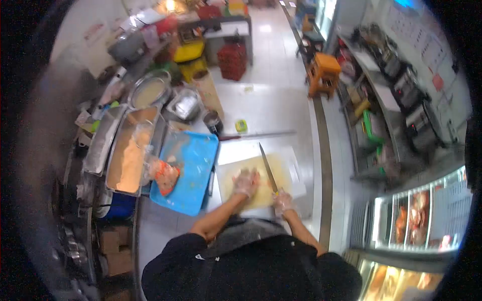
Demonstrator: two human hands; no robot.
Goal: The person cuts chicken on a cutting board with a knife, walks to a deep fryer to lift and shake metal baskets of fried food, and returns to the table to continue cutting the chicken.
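My right hand, in a clear plastic glove, is closed around the handle of a long knife. The blade points away from me over the right part of a yellowish cutting board. My left hand, also gloved, is closed on pinkish raw meat on the board, to the left of the blade. Blur hides the exact shape of the meat and of the fingertips. A blue tray stands left of the board, with a plastic bag of orange-red food at its left side.
Left of the tray is a metal pan of orange powder, with a round metal bowl beyond. A dark cup, a yellow object and a long thin rod lie past the board. Orange stools stand farther right.
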